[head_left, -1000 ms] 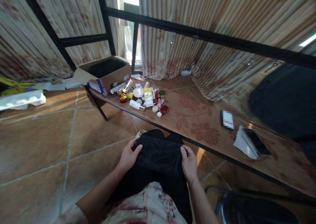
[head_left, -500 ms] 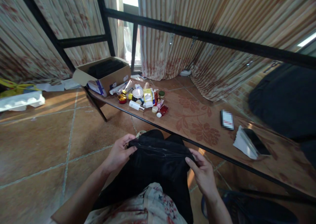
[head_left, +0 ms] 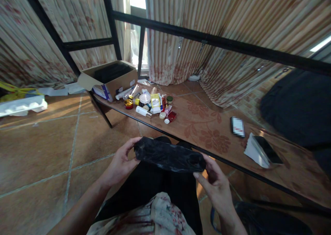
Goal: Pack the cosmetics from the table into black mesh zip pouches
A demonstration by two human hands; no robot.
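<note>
Holding blk bundle [head_left: 169, 156] by ends, L hand [head_left: 121, 164] + R hand [head_left: 217, 185] | bench [head_left: 204, 128] ahead: toiletries [head_left: 155, 104] nr box [head_left: 126, 83]

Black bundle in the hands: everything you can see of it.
The black bundle is long and narrow, wrinkled and faintly shiny; fabric or thin plastic, I can't tell which. It looks folded or rolled, with what seems a dark hollow near its right end. It spans sideways above the black trousers, right end lower in the picture. The left hand holds one end, the right hand the other.
</note>
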